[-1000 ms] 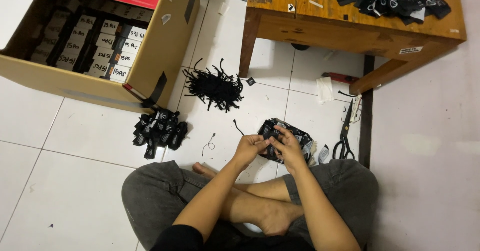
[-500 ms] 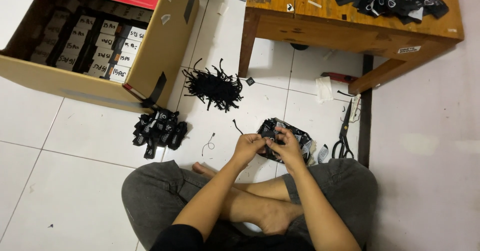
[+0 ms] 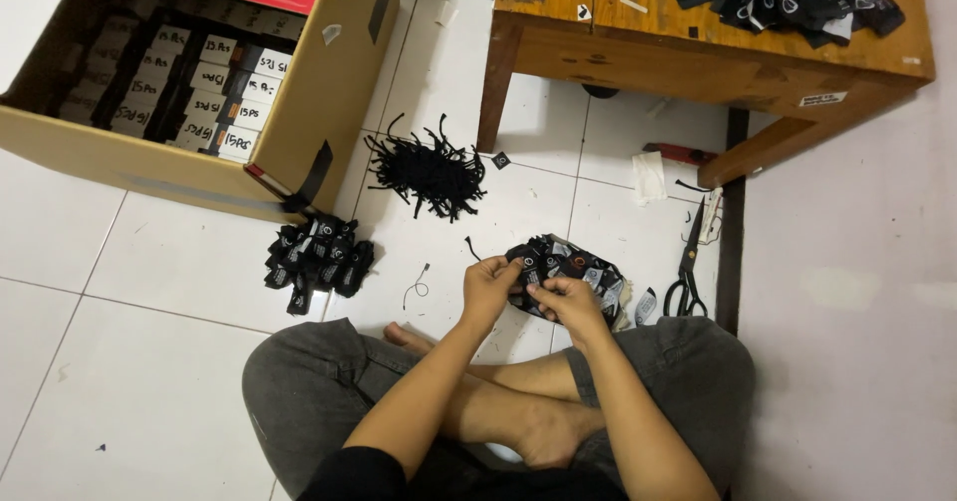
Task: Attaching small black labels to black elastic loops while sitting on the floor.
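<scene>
hands unmoved | left hand (image 3: 488,287), right hand (image 3: 564,299) on label pile (image 3: 573,265)

Loose heap of small black fabric labels with white and orange print (image 3: 573,267) lies flat on white tile floor, just in front of the low wooden table's leg (image 3: 495,80), labels overlapping, some face-up.
</scene>
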